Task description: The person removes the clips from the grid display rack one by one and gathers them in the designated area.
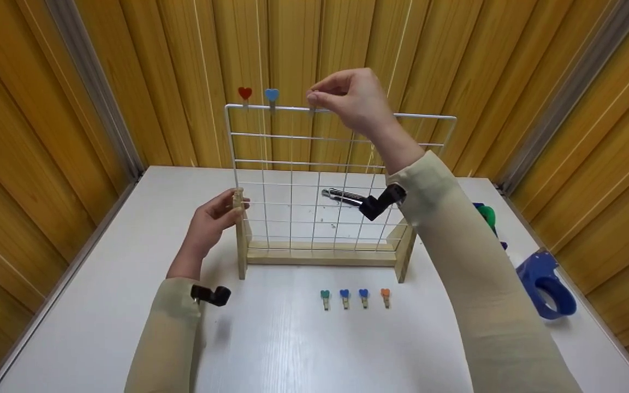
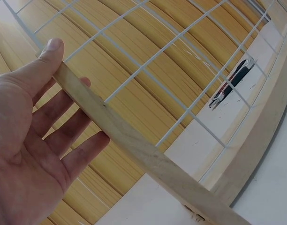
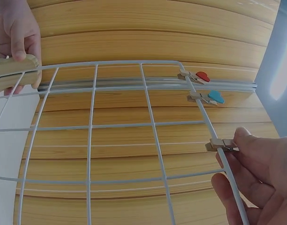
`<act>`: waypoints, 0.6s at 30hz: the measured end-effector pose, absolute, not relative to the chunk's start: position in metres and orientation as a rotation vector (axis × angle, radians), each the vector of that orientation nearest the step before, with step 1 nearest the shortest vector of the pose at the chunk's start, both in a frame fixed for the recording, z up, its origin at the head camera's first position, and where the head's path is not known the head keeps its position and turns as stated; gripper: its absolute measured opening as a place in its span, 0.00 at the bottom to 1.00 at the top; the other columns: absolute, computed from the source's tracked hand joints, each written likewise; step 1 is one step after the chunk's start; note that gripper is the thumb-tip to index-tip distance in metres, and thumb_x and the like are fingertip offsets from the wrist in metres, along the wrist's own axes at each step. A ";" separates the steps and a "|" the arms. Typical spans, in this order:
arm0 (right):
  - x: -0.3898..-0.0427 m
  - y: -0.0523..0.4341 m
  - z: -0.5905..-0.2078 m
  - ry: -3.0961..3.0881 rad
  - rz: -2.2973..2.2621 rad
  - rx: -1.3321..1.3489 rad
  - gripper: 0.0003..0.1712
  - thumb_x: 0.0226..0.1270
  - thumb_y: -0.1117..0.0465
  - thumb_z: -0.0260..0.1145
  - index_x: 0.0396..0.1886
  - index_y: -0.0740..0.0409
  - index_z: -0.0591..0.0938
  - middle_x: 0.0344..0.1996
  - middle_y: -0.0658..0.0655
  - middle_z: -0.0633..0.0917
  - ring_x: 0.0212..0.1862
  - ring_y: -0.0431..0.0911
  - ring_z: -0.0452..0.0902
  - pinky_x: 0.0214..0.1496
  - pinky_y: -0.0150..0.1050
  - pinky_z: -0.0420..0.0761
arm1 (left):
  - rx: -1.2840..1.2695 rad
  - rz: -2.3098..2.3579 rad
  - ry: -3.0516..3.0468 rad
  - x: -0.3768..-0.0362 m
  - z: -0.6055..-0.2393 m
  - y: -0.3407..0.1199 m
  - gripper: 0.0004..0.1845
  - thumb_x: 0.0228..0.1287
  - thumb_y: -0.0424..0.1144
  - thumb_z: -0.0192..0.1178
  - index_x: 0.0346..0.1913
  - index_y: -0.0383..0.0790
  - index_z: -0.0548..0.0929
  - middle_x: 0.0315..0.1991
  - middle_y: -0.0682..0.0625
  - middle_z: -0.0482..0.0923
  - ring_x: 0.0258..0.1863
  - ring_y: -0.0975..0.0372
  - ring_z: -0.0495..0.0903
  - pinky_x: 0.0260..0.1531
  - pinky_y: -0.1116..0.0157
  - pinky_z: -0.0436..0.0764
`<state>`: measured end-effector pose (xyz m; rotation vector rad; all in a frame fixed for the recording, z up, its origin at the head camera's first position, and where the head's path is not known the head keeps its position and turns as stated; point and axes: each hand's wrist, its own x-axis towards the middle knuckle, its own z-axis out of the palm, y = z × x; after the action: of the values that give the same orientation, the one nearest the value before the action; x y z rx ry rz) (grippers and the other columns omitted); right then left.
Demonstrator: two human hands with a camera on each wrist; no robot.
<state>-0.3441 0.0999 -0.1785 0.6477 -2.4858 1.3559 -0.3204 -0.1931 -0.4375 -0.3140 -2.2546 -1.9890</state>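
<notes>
A white wire grid [image 1: 292,162] stands upright in a wooden base [image 1: 320,257]. Along its top wire, a red heart clothespin [image 1: 244,94] and a light-blue heart clothespin [image 1: 272,95] are clipped at the left. Farther right, my right hand [image 1: 355,101] pinches a small wooden clothespin [image 3: 221,144] whose jaws straddle that wire; fingertips hide its end. My left hand [image 1: 211,224] holds the top of the left wooden post [image 2: 134,145], thumb on one side and fingers on the other. Several heart clothespins [image 1: 345,297], green, blue and orange, lie in a row before the base.
Behind the grid, a dark-handled hand tool [image 2: 230,82] lies on the white table [image 1: 101,273] among small dark specks. To the right are a blue tape dispenser [image 1: 557,300] and a green object [image 1: 487,215], partly behind the right sleeve. Wood-patterned walls [image 1: 314,54] enclose the table.
</notes>
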 end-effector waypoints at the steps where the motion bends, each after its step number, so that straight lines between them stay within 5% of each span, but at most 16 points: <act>1: -0.344 0.099 -0.179 -2.480 1.360 0.644 0.11 0.69 0.60 0.72 0.45 0.61 0.91 0.44 0.57 0.92 0.39 0.37 0.86 0.48 0.30 0.85 | -0.311 -1.989 -2.254 -0.320 -0.437 -0.193 0.30 0.73 0.41 0.64 0.76 0.45 0.71 0.66 0.41 0.80 0.63 0.59 0.82 0.60 0.65 0.84; 18: -0.343 0.095 -0.186 -2.321 1.444 0.620 0.07 0.66 0.65 0.73 0.39 0.66 0.90 0.40 0.61 0.92 0.34 0.38 0.85 0.46 0.30 0.86 | -0.273 -2.000 -2.263 -0.321 -0.439 -0.192 0.29 0.74 0.40 0.63 0.76 0.48 0.71 0.67 0.42 0.80 0.66 0.53 0.80 0.62 0.61 0.83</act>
<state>-0.3430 0.0954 -0.1860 0.6204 -2.3207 1.4439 -0.3213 -0.1920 -0.4388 -0.2728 -2.2633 -2.0000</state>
